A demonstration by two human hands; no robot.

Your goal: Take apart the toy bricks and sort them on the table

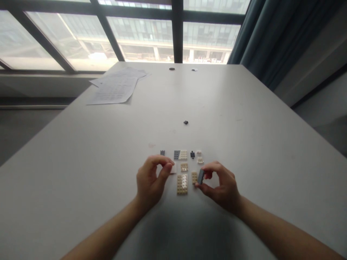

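Nearest on the bench [257,151] lies a studded tan plate [182,185], which serves as the clock's centre. It should be light and stiff, best lifted by its long edges.

At three o'clock is the right hand [221,186], thumb and fingers gripping a grey brick [200,176] at two o'clock. That brick looks like hard plastic, light and unlikely to bend, though smooth sides could slip; a pinch across its ends suits it. A tan brick [194,177] lies flat just beside it.

Between nine and ten o'clock, the left hand [151,177] closes thumb and forefinger on a thin white piece [173,169], at eleven. Whether that piece is raised cannot be told. It seems nearly weightless, easiest by its rim.

At twelve sits a small tan piece [184,167], then a grey plate [176,155] touching a cream plate [183,155]. Towards one are a white part [200,160] and a dark connector [192,154], whose narrow ends probably want gentle handling. Far off, a black part [185,122] lies at twelve and floppy papers [114,86] at eleven.
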